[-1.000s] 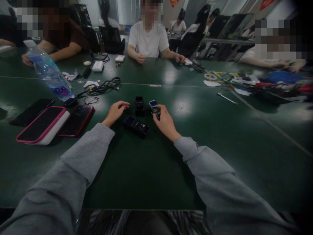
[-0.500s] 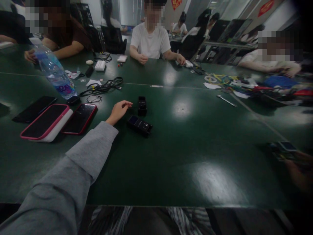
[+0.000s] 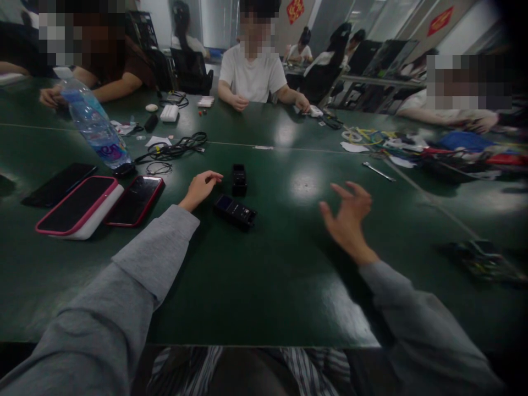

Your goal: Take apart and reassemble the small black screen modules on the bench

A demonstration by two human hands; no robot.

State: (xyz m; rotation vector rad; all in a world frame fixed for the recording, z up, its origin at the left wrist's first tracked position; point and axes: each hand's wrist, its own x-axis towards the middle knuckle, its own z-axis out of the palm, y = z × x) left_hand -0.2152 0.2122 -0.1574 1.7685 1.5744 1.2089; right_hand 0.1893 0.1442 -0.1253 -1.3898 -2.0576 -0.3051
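Note:
My left hand (image 3: pixel 202 188) rests on the green table with its fingers loosely stretched and nothing in them. Just to its right stands a small black box-like device with an open top (image 3: pixel 239 179). A second black device with a small screen and buttons (image 3: pixel 235 211) lies at an angle in front of it. Over the right half of the table is my right hand (image 3: pixel 350 217), fingers spread and holding nothing. Farther right lies a circuit-board-like gadget with a screen (image 3: pixel 482 258); blur hides its details.
On the left are a red-edged phone (image 3: pixel 135 201), a pink-rimmed case (image 3: pixel 78 206), a dark phone (image 3: pixel 60 184), a plastic bottle (image 3: pixel 94 124) and black cables (image 3: pixel 177 147). A wrench (image 3: pixel 378 171) and heaped wires (image 3: pixel 437 148) lie right. Several people sit around.
My right hand has left the gadget at the far right and moved in over the table, its fingers now spread. My left hand and the two black devices have stayed put.

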